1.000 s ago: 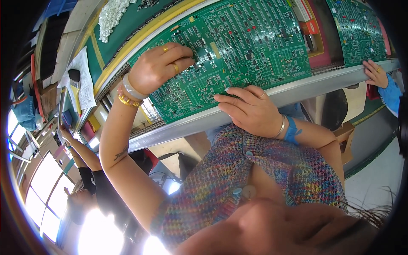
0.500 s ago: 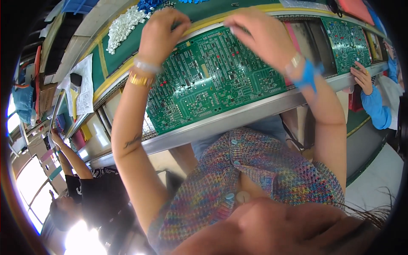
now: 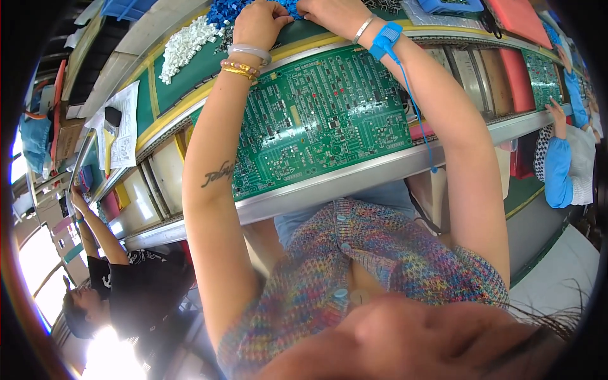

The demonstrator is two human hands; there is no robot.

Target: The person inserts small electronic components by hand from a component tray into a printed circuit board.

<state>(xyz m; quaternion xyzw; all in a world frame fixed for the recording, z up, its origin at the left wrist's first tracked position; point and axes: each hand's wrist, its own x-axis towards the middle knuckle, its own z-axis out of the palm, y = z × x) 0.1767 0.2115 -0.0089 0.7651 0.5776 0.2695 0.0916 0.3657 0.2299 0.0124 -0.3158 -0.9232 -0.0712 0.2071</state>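
Both my hands are at the heap of small blue parts (image 3: pixel 221 11) beyond the conveyor rail. My left hand (image 3: pixel 258 25) has its fingers and thumb drawn together at the heap's near side. Close by on its right, my right hand (image 3: pixel 337 15) reaches in with bent fingers, a blue strap with a cord round its wrist. What either hand pinches is too small to make out. Below my forearms a large green circuit board (image 3: pixel 316 120) lies on the conveyor, fitted with many small components and a few red ones; my left forearm covers part of its left side.
White small parts (image 3: pixel 187 50) are heaped left of the blue ones. A brush (image 3: pixel 111 126) lies on a paper sheet (image 3: pixel 128 104). The metal rail (image 3: pixel 342 180) runs along the near side. Another board (image 3: pixel 543 79) is at right by a co-worker's hand (image 3: pixel 557 117); another person (image 3: pixel 136 291) works at left.
Both hands have moved away from above the board's far edge to the blue heap. The other board at right now appears farther right, and a red strip shows on the conveyor.
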